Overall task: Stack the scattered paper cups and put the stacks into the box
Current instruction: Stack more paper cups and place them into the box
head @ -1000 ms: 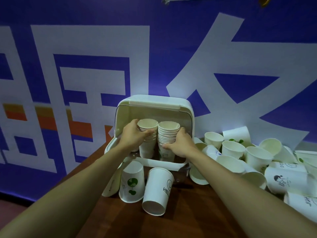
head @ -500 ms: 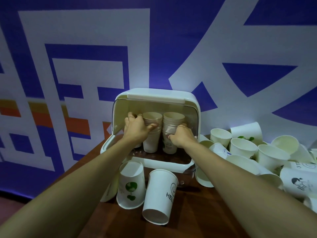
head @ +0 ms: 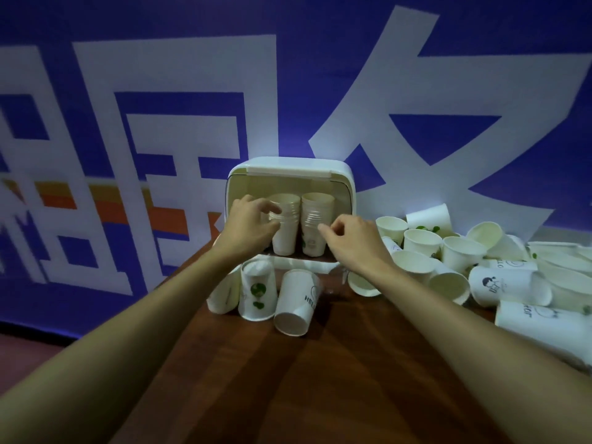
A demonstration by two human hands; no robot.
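Note:
The white box lies on its side at the table's back, its opening facing me. Two stacks of paper cups stand upright inside it, the left stack and the right stack, side by side. My left hand is at the box mouth, its loosely curved fingertips touching the left stack's rims. My right hand hovers just in front of the right stack with fingers loosely curled, holding nothing. Loose cups lie before the box, among them a green-leaf cup and a "HELLO" cup.
A heap of several scattered white cups covers the table's right side up to the box. The brown wooden table ends at its left edge near the box. A blue and white banner hangs behind.
Both hands pushed the two stacks deeper into the box, then loosened their grip and drew back toward me. The stacks now stand on their own inside.

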